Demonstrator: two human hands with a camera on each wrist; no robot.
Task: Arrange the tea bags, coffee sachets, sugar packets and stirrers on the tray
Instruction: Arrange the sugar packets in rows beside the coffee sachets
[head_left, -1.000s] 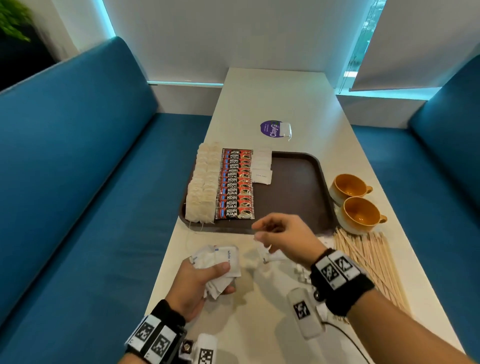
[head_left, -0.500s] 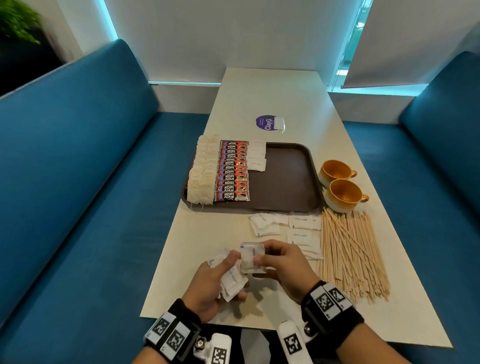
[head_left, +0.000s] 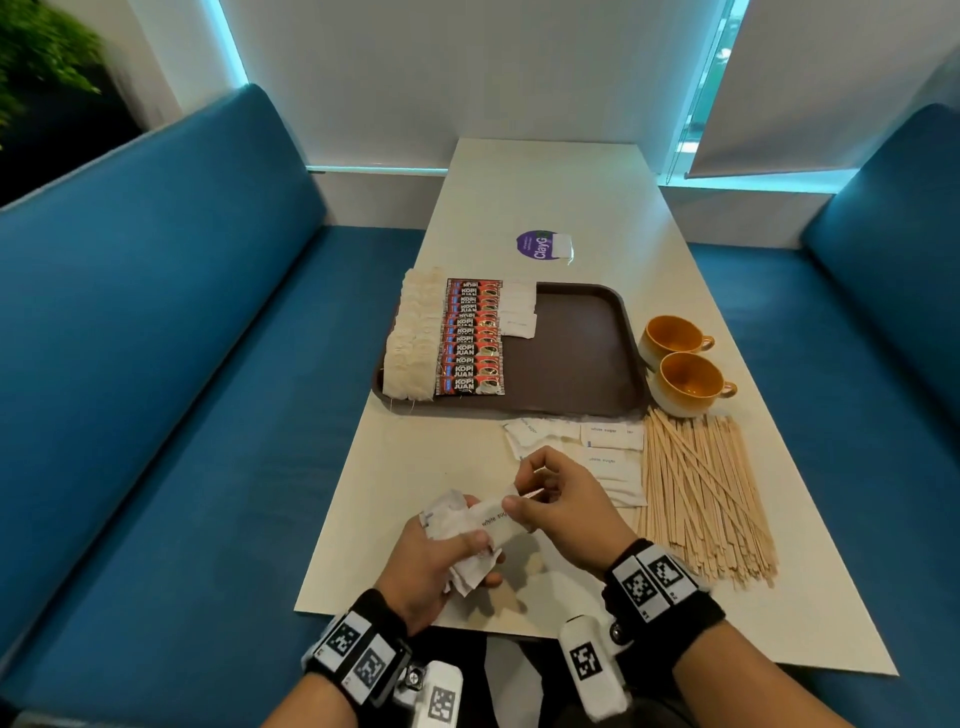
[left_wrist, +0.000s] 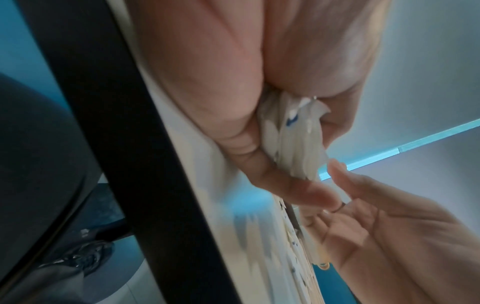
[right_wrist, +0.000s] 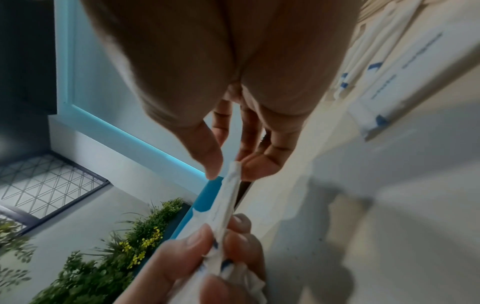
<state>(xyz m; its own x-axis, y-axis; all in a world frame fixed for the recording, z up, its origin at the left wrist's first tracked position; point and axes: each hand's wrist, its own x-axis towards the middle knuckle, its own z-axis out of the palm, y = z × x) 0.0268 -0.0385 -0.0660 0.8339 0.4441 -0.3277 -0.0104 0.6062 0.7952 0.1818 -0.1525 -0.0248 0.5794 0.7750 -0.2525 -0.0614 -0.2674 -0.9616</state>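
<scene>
Fingers of the right hand (head_left: 558, 501) now pinch one white paper sugar packet (head_left: 498, 517) out of the crumpled bunch gripped by the left hand (head_left: 441, 558); half a second ago both hands sat lower, bunch intact. Next it joins the sugar row on the brown plastic tray (head_left: 582, 353), whose right half lies bare, near rim raised.
</scene>
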